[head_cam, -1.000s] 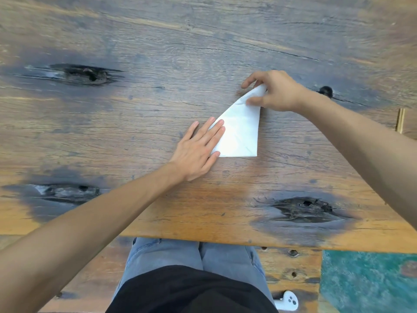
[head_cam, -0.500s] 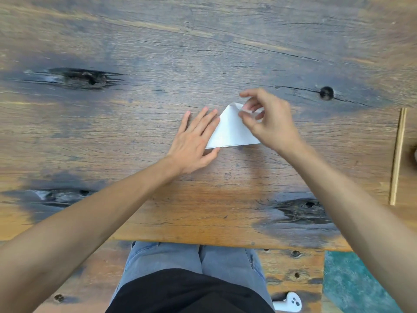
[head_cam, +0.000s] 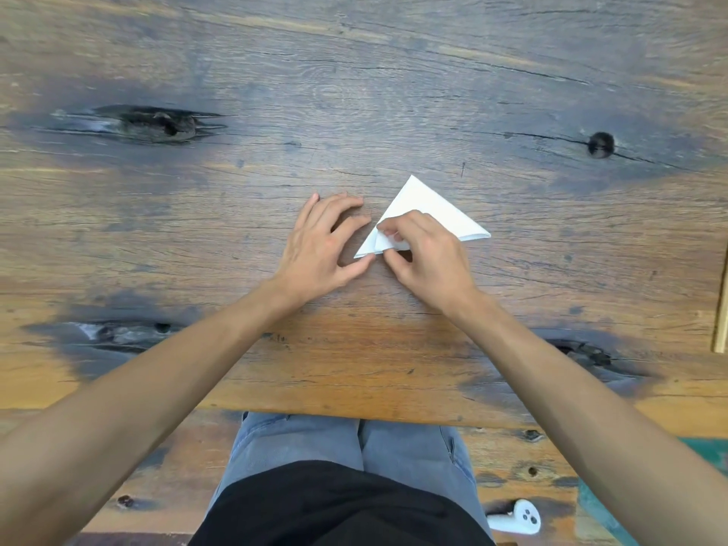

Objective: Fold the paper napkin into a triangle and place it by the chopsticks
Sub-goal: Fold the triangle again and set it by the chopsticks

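A white paper napkin [head_cam: 427, 206] lies folded into a triangle on the wooden table [head_cam: 354, 92], its point facing away from me. My right hand [head_cam: 427, 256] pinches the napkin's near left corner between thumb and fingers. My left hand [head_cam: 325, 240] rests just left of it, fingers curled on the wood, thumb tip touching the napkin's left tip. A pale wooden chopstick [head_cam: 721, 309] shows as a thin strip at the right edge of the view.
Dark knots and cracks mark the table at the left [head_cam: 157, 122] and near right [head_cam: 583, 354]. The table's front edge [head_cam: 354, 413] runs above my lap. A white controller [head_cam: 516, 518] lies on the floor below.
My right hand has brought the napkin's far corner down toward me, turning it into a wider triangle. My left hand has lifted its flat fingers off the napkin and curled beside it.
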Tool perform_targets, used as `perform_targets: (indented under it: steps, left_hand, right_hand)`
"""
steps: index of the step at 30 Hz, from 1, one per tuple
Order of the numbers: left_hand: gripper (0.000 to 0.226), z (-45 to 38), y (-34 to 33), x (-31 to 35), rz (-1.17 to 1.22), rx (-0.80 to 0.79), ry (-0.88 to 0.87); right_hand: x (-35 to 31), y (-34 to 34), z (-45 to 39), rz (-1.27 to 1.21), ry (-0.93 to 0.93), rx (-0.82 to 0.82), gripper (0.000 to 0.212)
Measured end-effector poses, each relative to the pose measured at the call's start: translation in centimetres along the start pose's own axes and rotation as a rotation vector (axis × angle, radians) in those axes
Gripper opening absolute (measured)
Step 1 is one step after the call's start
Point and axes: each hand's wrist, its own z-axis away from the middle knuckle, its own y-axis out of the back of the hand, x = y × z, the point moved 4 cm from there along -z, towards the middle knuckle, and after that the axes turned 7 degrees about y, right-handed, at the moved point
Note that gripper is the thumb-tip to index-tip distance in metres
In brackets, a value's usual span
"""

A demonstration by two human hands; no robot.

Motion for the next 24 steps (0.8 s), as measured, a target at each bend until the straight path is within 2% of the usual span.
perform_targets:
  steps: [9,24]
  left_hand:
    - [0.051,0.5,0.3,-0.4,0.089,-0.014,-0.017]
    - [0.047,0.8,0.3,-0.5,0.065,0.014,-0.024]
  right_hand:
    - [-0.3,-1.3,-0.1,-0.033,0.072,-0.027,0.026]
    - [0.3,-2.7,0.4,0.006,0.219,0.020,0.017]
